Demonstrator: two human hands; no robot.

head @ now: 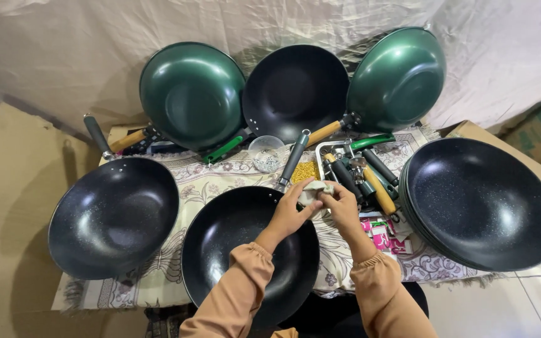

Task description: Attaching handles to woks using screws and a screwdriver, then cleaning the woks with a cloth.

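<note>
Pale cloth (pixel 313 189), half hidden, pinched between left hand (pixel 289 213) and right hand (pixel 340 206).

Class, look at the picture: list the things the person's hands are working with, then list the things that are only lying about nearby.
In hand:
left hand
right hand
small cloth held between both
black wok under the hands, its grey handle

Lying about:
green woks propped behind
tray of loose handles
clear bowl
stacked black woks

Small pale crumpled cloth (pixel 314 189), pinched at far rim of black speckled wok (pixel 233 250), grey handle.
</note>
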